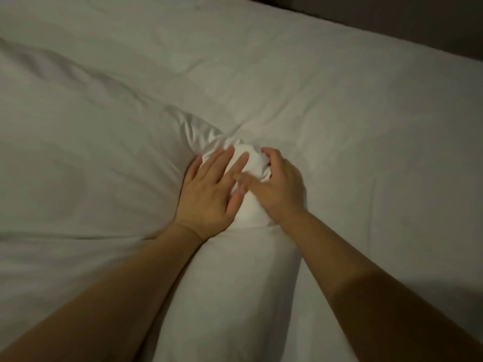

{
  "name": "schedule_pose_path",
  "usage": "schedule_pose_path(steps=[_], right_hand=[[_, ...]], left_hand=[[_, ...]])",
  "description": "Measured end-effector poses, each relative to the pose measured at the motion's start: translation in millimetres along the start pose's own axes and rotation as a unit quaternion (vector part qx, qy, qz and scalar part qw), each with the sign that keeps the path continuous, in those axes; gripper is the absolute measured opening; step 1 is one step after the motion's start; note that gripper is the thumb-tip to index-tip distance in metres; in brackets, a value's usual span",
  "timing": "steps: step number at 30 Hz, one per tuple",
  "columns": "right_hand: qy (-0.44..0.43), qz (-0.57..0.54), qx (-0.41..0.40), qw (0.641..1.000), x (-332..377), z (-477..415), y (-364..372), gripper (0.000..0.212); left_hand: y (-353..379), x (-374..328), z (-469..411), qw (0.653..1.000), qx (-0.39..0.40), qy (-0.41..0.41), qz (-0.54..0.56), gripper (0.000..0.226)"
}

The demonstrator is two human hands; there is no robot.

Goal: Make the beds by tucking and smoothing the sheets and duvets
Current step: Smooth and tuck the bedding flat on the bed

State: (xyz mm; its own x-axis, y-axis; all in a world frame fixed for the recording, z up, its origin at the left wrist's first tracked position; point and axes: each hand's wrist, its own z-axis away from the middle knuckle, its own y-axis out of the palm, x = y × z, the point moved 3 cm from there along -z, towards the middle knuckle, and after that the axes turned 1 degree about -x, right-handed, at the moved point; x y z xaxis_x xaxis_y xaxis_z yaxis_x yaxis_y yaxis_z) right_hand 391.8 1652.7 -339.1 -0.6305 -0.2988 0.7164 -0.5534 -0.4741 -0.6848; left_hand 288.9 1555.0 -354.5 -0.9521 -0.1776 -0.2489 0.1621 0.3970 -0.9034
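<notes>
Folds of the duvet corner (252,163) sit bunched near the middle of the bed (392,61), on the sheet (352,131). Our left hand (209,189) lies flat, fingers straight, pressing it. Our right hand (281,184) curls round it and grips. The roll's long axis runs from us toward the far edge, between both hands.

Only bare skin shows of the person: the left hand (209,189) and the right hand (279,186) are uncovered, with knuckles and tendons faintly marked in the dim light. The left forearm (117,296) and the right forearm (366,270) are bare from wrist to the picture's lower edge.
</notes>
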Motion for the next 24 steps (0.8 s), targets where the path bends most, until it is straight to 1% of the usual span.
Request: schedule_pose_path(steps=[2,5,8,11,12,13,14,15,17,18,19,20,21,22,23,24], right_hand=[[-0.004,-0.006,0.015,1.000,1,3,-2,0.063],[-0.004,-0.038,0.059,0.998,6,6,-11,0.053],[-0.004,0.006,0.097,0.995,12,14,-28,0.056],[0.018,0.030,0.121,0.992,25,33,-53,0.060],[0.014,0.033,0.123,0.992,30,39,-62,0.061],[0.004,0.031,0.128,0.991,35,46,-70,0.058],[-0.011,0.021,0.134,0.991,41,53,-77,0.054],[-0.025,0.007,0.143,0.989,47,59,-83,0.047],[-0.052,-0.015,0.158,0.986,55,69,-91,0.035],[-0.067,-0.021,0.158,0.985,55,73,-94,0.032],[-0.077,-0.028,0.153,0.985,54,76,-96,0.031],[-0.080,-0.038,0.148,0.985,51,78,-98,0.034],[-0.076,-0.050,0.146,0.985,48,81,-100,0.044],[-0.069,-0.061,0.152,0.984,45,84,-102,0.057],[-0.064,-0.068,0.166,0.982,44,86,-104,0.073],[-0.070,-0.063,0.186,0.978,45,85,-106,0.088]], left_hand=[[0,-1,1,1.000,0.000,0.003,-0.007,0.049],[-2,2,2,1.000,0.012,-0.002,-0.023,0.049],[-9,-2,2,0.999,0.034,-0.011,-0.022,0.053],[-35,-7,-6,0.998,0.032,-0.034,0.045,0.057],[-50,-9,-16,0.997,0.024,-0.020,0.069,0.057],[-67,-11,-30,0.997,0.019,0.016,0.071,0.056],[-82,-11,-46,0.996,0.040,0.049,0.066,0.056],[-93,-8,-62,0.991,0.092,0.069,0.068,0.056],[-106,-8,-83,0.967,0.222,0.098,0.082,0.052],[-109,-12,-86,0.959,0.251,0.102,0.079,0.055],[-111,-15,-84,0.961,0.247,0.101,0.067,0.061],[-114,-21,-78,0.969,0.212,0.113,0.050,0.065],[-119,-28,-66,0.978,0.150,0.138,0.037,0.064],[-125,-36,-52,0.982,0.093,0.162,0.036,0.063],[-132,-41,-37,0.982,0.057,0.174,0.044,0.064],[-137,-44,-26,0.982,0.037,0.177,0.059,0.065]])
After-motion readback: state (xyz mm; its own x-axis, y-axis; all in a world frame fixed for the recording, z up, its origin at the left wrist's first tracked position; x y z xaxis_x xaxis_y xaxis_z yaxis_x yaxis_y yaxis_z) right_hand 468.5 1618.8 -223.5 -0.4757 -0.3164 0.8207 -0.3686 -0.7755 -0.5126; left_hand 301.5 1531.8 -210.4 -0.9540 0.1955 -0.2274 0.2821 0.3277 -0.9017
